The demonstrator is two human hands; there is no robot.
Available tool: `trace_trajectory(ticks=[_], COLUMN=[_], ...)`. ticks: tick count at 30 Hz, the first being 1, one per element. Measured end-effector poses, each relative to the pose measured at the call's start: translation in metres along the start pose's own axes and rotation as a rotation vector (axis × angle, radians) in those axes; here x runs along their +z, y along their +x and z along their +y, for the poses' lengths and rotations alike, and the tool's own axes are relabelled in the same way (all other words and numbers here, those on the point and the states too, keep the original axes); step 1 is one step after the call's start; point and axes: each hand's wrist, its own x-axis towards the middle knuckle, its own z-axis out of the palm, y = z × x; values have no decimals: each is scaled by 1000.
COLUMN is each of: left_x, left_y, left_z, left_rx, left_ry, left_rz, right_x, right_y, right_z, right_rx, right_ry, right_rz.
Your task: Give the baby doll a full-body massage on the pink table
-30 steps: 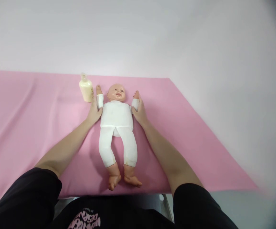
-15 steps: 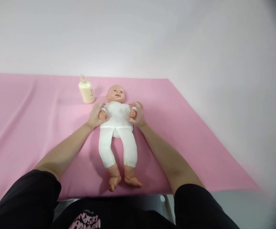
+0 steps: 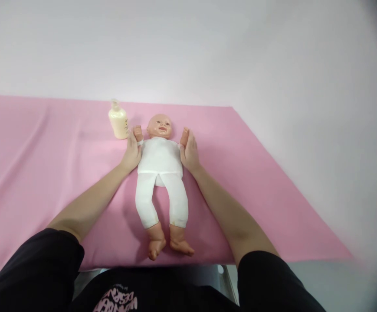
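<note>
Now that the doll has its fists swung far, left hand and right hand loosely grasp its arms.

A plain, pale grey-white wall fills the view from 10 o'clock through 12 to 2; on the 3 o'clock side its join with the floor cannot be made out. A smooth pink cover lies over a table-like surface, its far edge running almost level from past 9 o'clock to between 1 and 2, then slanting down to 4 o'clock. Soft creases mark it around 9 o'clock. Beneath its near edge, towards 5 o'clock, shows a grey metal-looking frame. Light falls evenly, brightest on the wall near 11 o'clock.
</note>
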Motion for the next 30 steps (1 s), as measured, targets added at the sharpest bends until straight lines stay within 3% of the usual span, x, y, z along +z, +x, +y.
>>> trace_trajectory(ticks=[12, 17, 20, 26, 30], left_x=[-8, -12, -14, -16, -18], left_y=[3, 8, 10, 9, 10], left_z=[-10, 3, 8, 3, 3], left_rx=[-146, -358, -417, -365, -161], left_ry=[154, 386, 447, 361, 257], left_rz=[-163, -207, -217, -162, -68], right_x=[10, 9, 9, 5, -1], right_y=[-2, 1, 1, 0, 1], right_z=[25, 26, 26, 22, 16], right_rx=[274, 300, 301, 244, 162], right_ry=[18, 40, 66, 141, 185], right_rz=[-167, -183, -166, -97, 37])
